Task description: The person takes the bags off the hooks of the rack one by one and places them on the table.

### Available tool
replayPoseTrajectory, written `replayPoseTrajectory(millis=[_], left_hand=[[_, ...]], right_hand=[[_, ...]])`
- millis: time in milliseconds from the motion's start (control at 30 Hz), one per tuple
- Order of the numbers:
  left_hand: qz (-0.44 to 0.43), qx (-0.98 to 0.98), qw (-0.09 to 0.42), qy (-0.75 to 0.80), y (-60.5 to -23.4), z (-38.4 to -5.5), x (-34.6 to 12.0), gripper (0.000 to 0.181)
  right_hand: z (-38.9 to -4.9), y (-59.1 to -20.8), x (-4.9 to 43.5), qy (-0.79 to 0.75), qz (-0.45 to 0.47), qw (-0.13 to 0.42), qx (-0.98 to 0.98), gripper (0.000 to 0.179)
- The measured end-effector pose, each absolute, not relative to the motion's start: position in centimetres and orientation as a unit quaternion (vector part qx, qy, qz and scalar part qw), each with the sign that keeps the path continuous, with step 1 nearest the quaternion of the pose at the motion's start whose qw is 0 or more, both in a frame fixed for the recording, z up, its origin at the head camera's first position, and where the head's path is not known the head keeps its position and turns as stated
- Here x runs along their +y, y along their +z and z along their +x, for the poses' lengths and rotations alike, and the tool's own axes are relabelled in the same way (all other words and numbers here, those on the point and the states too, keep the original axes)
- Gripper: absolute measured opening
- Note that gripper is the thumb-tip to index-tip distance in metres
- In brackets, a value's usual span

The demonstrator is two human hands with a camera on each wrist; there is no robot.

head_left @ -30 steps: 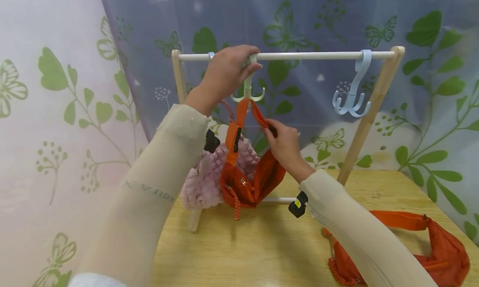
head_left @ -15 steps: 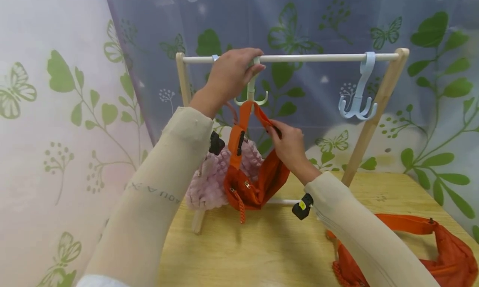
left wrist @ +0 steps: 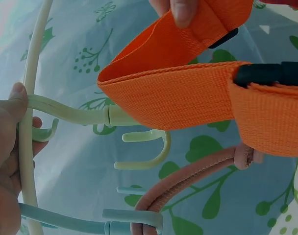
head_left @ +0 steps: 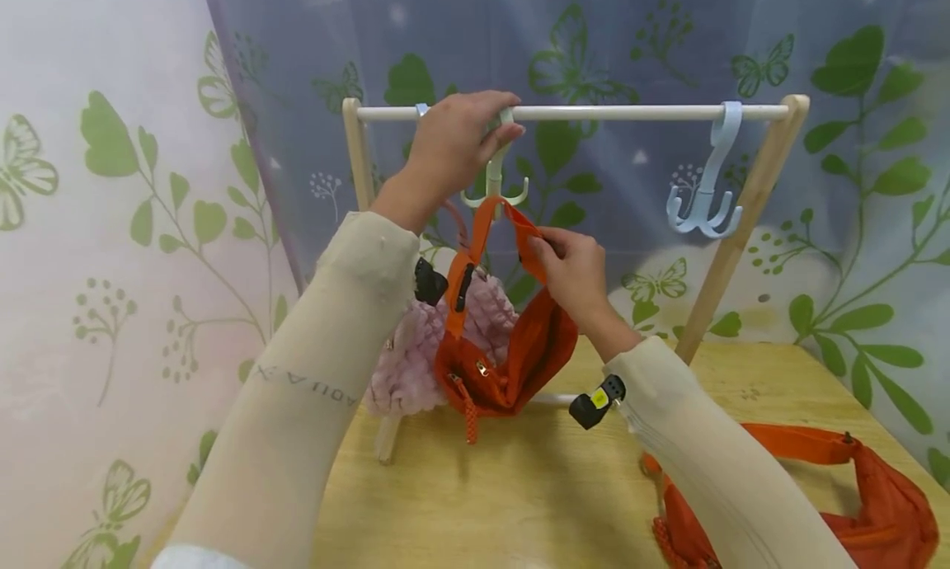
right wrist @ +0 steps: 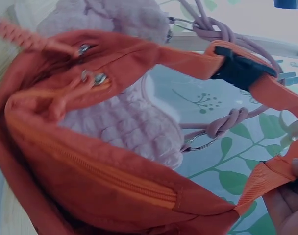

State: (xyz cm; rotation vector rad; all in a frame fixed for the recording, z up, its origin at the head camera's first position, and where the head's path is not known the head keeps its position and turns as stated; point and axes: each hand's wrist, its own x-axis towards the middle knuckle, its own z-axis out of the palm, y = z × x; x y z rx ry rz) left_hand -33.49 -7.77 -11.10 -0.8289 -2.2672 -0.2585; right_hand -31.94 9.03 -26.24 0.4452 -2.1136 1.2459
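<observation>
In the head view, an orange-red waist bag [head_left: 475, 375] is suspended by its strap below both hands, in front of a pink quilted bag [head_left: 404, 371]. The rail [head_left: 616, 113] and the top of a pale green hook [head_left: 495, 173] are clasped together by the left hand [head_left: 462, 136], its fingers curled over. The orange strap [left wrist: 173, 100] is pinched between thumb and fingers of the right hand [head_left: 573, 272], below and to the right of the left hand.

Compared with 0.5 s ago, the strap is turned flatter and drawn wider at the right hand, and the black fitting seen there is largely covered; the left hand's hold is unchanged. The loop is thus judged to be spread more openly at the prongs, with the bag's weight perhaps not yet left to the hook. Whether a prong is inside the loop cannot be told.

Nearest the left hand's underside, a pink handle [left wrist: 188, 178] is carried by a light blue hook [left wrist: 134, 215]. To the right of the right hand, another blue hook [head_left: 701, 210] is hung on the rail, and a 2nd orange bag [head_left: 886, 511] is laid on the table [head_left: 512, 486], partly covered by the right sleeve [head_left: 712, 445].
</observation>
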Motion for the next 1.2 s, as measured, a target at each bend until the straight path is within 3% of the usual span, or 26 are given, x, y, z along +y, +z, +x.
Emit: replayPoseTrajectory(millis=[533,1200], left_hand=[[-0.321,-0.874,0.350,-0.103,-10.5,-33.1,-7.5,0.043],[-0.308,-0.886,0.333,-0.098,-10.6,-33.1,-7.0,0.042]], right_hand=[[-31.5,-23.9,9.5,0.552,0.131,0.267,-0.779,0.033],[-31.0,-23.0,9.6,0.554,0.133,0.286,-0.771,0.031]])
